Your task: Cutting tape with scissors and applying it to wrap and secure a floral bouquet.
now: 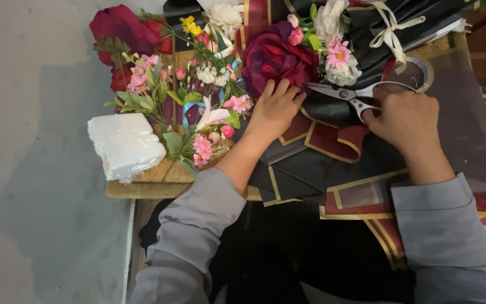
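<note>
Grey sleeves (198,225) fill the bottom edge, cut off below the elbows. From the head camera, the left hand (274,110) lies flat, fingers together, pressing the dark red fabric flower (274,59) on black and maroon wrapping paper (310,163). Beside it, the right hand (409,118) grips silver scissors (350,94), blades slightly parted and pointing left toward the flower; its fingertips are hidden in the handles. Loose artificial flowers (192,95) and a white foam block (125,143) lie left.
</note>
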